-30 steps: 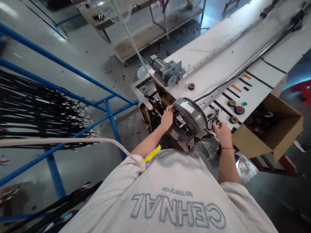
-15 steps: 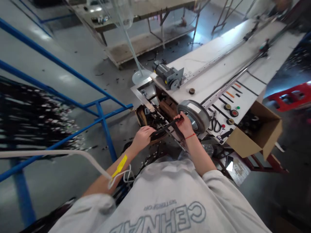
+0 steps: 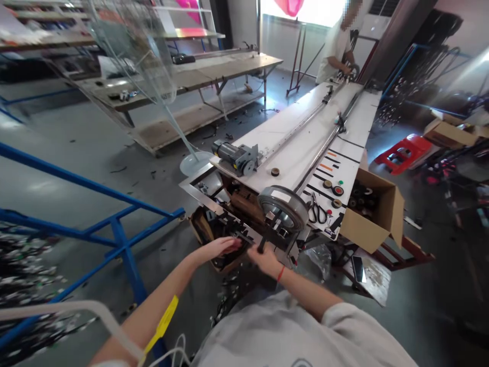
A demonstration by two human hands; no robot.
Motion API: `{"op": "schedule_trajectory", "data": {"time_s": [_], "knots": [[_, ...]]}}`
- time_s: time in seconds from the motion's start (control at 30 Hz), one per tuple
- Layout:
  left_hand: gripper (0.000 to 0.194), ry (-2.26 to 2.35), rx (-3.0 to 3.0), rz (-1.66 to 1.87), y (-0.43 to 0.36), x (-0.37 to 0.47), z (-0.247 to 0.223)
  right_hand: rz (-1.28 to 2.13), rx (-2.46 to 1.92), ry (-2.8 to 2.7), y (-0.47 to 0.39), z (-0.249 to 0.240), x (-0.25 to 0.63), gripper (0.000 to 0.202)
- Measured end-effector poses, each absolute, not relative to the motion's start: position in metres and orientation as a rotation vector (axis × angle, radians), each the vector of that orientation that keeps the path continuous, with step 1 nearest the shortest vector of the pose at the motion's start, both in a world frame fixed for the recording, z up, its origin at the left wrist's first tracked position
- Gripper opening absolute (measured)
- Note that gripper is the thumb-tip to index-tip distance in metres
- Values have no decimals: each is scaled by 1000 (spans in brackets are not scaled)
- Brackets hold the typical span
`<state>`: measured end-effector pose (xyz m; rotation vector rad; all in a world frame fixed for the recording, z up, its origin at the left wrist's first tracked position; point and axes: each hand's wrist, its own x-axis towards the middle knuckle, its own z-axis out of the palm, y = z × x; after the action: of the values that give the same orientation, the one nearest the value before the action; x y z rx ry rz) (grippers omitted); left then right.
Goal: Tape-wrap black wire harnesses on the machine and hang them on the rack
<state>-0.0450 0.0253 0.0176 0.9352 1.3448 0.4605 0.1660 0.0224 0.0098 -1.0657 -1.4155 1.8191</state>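
My right hand point(image 3: 266, 259) is closed round a black cable bundle point(image 3: 263, 244), in front of the large grey wheel point(image 3: 284, 204) at the end of the long white table. The bundle runs up from my fist toward the wheel's middle; its far end is hard to follow. My left hand point(image 3: 223, 246) is a little to the left, palm down, with its fingers stretched out and blurred at the tips. I see nothing held in it. Just beyond it, dark metal parts point(image 3: 242, 234) sit on the machine's end frame.
The white table point(image 3: 294, 132) bears a motor point(image 3: 233, 155), scissors point(image 3: 318, 210) and tape rolls point(image 3: 337, 190). A cardboard box point(image 3: 364, 232) stands at its right, with a phone point(image 3: 358, 269) nearby. Blue rack bars point(image 3: 87, 183) lie left. A co-worker point(image 3: 336, 53) stands at the far end.
My view has tilted up. My right hand has come down and away from the wheel with the cable bundle. My left hand has let go of the bundle, its fingers now stretched out.
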Motion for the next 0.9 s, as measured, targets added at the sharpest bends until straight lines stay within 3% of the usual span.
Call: {"op": "schedule_trajectory", "data": {"time_s": [0.07,0.13,0.23,0.3,0.5,0.6,0.7,0.8,0.9], "knots": [[34,1040,797,513,67,6,41,1902,-1022,-1745,-6,5,153,41],[28,1085,746,580,94,47,59,2106,-1108,-1852,-24,4,144,44],[21,1344,798,658,90,71,67,2630,-1275,-1290,-21,15,152,45],[28,1340,831,712,58,63,63,2803,-1232,-821,0,29,174,37],[65,1213,673,745,-77,9,54,2275,-815,-325,84,67,219,11],[70,1243,641,488,-106,-26,48,2272,-645,-268,75,69,202,41],[66,1347,605,394,-86,-46,42,2550,-637,-482,23,56,181,54],[58,1234,586,461,-31,-17,48,2735,-672,-1097,-18,51,166,50],[58,1020,528,609,17,47,54,2821,-106,-1994,10,85,172,31]]}}
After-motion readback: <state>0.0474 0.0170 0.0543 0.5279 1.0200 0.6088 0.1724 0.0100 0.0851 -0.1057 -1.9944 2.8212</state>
